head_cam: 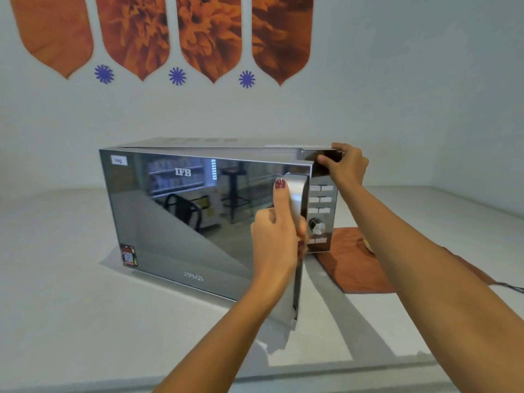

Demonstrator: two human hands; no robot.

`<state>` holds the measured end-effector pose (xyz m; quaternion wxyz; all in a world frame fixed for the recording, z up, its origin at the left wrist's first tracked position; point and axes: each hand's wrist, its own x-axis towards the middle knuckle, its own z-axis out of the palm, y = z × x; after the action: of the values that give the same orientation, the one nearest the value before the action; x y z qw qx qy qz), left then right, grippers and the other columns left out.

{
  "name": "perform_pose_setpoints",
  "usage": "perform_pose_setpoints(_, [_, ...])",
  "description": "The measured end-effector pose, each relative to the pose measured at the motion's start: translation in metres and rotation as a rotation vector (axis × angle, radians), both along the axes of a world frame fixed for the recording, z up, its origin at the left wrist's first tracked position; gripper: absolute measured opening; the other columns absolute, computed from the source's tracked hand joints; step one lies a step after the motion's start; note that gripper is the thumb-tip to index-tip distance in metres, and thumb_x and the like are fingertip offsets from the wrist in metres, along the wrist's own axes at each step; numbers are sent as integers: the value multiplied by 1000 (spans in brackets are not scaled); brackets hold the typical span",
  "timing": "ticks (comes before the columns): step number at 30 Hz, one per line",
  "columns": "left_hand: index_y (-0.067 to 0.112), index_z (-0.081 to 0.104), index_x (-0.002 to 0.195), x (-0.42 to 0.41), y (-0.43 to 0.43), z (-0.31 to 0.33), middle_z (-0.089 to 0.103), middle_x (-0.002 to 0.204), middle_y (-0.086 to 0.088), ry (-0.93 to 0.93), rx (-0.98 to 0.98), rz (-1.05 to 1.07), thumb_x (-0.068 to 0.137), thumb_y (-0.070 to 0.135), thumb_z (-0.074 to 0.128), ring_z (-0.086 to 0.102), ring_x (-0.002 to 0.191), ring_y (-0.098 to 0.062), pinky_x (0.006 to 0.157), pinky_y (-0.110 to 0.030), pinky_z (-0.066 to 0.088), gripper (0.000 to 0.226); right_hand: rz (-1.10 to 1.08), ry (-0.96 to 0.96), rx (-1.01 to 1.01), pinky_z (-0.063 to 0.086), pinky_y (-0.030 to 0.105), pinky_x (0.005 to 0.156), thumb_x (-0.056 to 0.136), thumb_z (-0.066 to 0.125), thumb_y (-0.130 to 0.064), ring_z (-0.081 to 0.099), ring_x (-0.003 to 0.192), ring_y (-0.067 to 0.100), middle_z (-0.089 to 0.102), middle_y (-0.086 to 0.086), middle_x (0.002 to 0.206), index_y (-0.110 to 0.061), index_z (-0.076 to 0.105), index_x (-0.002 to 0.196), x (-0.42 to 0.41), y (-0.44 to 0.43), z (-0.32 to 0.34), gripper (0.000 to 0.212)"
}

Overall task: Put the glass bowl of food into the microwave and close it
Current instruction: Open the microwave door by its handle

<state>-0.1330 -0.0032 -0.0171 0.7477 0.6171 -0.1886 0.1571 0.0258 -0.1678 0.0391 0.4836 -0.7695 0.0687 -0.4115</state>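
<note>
A silver microwave (pixel 181 217) with a mirrored door stands on the white counter. My left hand (pixel 276 236) is wrapped around the vertical door handle (pixel 297 194), thumb up along it. The door's right edge stands slightly away from the body, hinged at the left. My right hand (pixel 344 163) grips the microwave's top right corner above the control panel (pixel 320 211). A small yellowish edge (pixel 368 244), perhaps the bowl, peeks out behind my right forearm; I cannot tell what it is.
An orange cloth (pixel 348 262) lies on the counter to the right of the microwave, partly under my right arm. A dark cable (pixel 510 286) runs off at the right edge. The wall behind carries orange and blue decorations.
</note>
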Motion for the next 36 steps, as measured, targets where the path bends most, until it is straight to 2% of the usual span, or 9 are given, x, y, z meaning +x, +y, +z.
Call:
perform_pose_setpoints(4, [18,40,40,-27,26,1,37,34,4,18,23,-89,77,73,32,35,31,-9,35,-17,32,66,-77,-32,13,44,37,103,88,67,-15,51,126,30,60,15,129,-12,55,132,-10,16,-9,45])
perform_pose_setpoints(8, [19,38,40,-47,50,3,37,34,5,57,70,-156,68,79,33,33,31,-10,38,-19,33,67,-97,-231,-17,36,20,103,94,57,-9,54,125,22,60,9,131,-9,58,125,-37,45,-19,31])
perform_pose_setpoints(10, [18,37,41,-55,63,2,37,34,6,91,81,-198,66,83,35,32,32,-11,39,-19,32,70,30,-344,-31,41,25,109,93,56,-10,56,123,19,63,7,127,-8,62,118,-54,65,-23,25])
perform_pose_setpoints(16, [19,35,39,-85,102,5,31,33,6,156,117,-246,68,81,30,27,31,-11,39,-17,31,69,528,-437,61,55,29,95,96,55,-23,68,103,9,73,-2,105,-12,70,106,-119,126,-16,22])
perform_pose_setpoints(23, [19,40,38,-115,168,1,34,28,8,176,11,-287,80,76,27,28,23,-7,35,-12,31,72,1000,-499,82,51,41,102,101,41,-17,68,108,22,73,13,111,2,68,108,-180,194,-5,34])
perform_pose_setpoints(26, [17,42,38,-129,196,-1,37,27,7,183,-67,-276,78,76,32,30,21,-6,34,-9,32,72,1150,-528,98,50,47,84,101,42,-13,62,94,50,73,16,107,2,68,110,-195,216,-13,32])
perform_pose_setpoints(28, [17,43,38,-139,215,-1,38,27,8,168,-101,-220,79,75,31,32,21,-4,33,-7,32,72,1236,-531,79,48,38,80,100,44,-10,60,93,52,72,21,105,5,68,111,-205,234,-18,30])
perform_pose_setpoints(30, [18,45,37,-148,230,-3,39,27,8,174,-121,-116,79,75,34,32,21,-3,32,-7,30,71,1312,-539,47,49,26,93,99,46,-6,67,108,31,71,16,114,8,65,115,-214,250,-24,29])
perform_pose_setpoints(36, [24,50,43,-167,259,-12,45,35,7,93,-100,545,90,59,34,40,29,-4,36,-11,37,61,1421,-561,32,41,30,112,97,50,-11,53,132,15,64,10,131,2,60,125,-223,291,-34,32])
